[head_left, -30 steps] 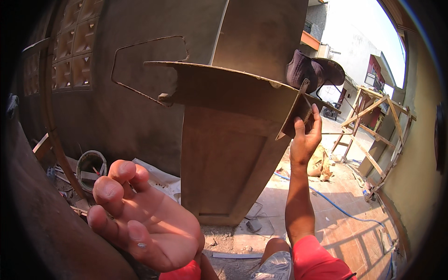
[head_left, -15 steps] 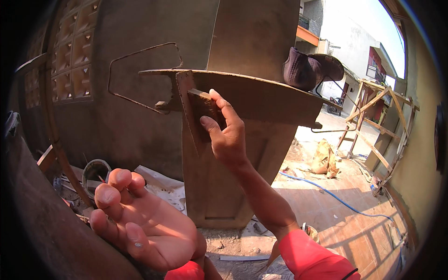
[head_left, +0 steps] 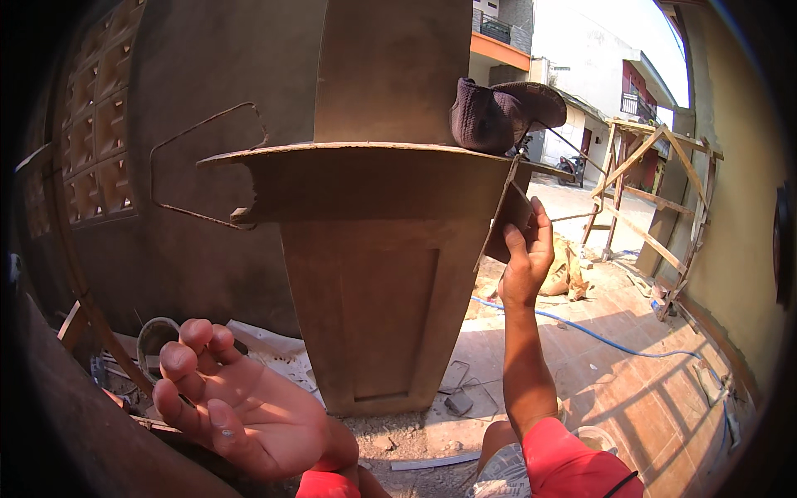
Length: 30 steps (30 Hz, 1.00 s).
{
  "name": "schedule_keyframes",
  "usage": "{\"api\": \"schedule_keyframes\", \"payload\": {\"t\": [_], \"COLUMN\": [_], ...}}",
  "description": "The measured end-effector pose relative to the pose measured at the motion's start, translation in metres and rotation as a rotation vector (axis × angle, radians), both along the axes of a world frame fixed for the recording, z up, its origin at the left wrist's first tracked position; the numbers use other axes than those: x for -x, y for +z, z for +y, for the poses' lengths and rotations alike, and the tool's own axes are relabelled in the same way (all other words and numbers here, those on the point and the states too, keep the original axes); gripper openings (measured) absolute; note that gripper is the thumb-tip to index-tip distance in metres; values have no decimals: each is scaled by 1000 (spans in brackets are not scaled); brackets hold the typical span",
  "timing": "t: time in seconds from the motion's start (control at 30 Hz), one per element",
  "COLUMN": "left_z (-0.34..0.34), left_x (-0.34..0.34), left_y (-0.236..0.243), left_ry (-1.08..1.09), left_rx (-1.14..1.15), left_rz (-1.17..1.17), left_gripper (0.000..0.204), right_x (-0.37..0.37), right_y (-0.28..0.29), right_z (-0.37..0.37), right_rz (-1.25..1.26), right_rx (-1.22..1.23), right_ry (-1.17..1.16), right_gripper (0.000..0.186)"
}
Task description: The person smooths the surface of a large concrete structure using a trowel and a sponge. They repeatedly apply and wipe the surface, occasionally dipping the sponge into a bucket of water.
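Two hands show: the right hand (head_left: 525, 264) pinches a small flat pad (head_left: 508, 222) against the pillar's (head_left: 374, 274) ledge edge; the left hand (head_left: 237, 407) hangs empty below, fingers (head_left: 187, 365) loosely curled.

In front of me the concrete pillar (head_left: 365, 307) has a flat ledge (head_left: 357, 153); a dark cap (head_left: 498, 112) lies on its right end. The paved floor (head_left: 631, 373) carries a blue hose (head_left: 598, 336).
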<state>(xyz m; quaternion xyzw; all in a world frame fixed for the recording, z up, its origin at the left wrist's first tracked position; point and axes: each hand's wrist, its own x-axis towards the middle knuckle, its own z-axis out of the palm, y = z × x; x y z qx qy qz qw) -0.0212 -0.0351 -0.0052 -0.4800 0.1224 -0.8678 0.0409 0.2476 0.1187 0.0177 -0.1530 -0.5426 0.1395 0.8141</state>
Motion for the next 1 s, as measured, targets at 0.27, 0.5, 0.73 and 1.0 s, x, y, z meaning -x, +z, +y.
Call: {"api": "schedule_keyframes", "payload": {"t": [0.27,0.5,0.73,1.0], "left_z": [7,1,7,14], "left_x": [-18,-20,-19,-22], "left_y": [3,1,0,-1], "left_ry": [4,43,29,87], "left_rx": [0,19,55,76], "left_rz": [22,111,111,84], "left_gripper": [43,43,45,44], "right_x": [62,31,-15,152], "right_y": [-1,-19,4,1], "right_z": [31,5,43,8], "right_rz": [-344,-185,-103,-540], "right_rx": [-124,-188,-103,-323], "right_ry": [-762,-575,-697,-293], "right_gripper": [46,38,40,52]}}
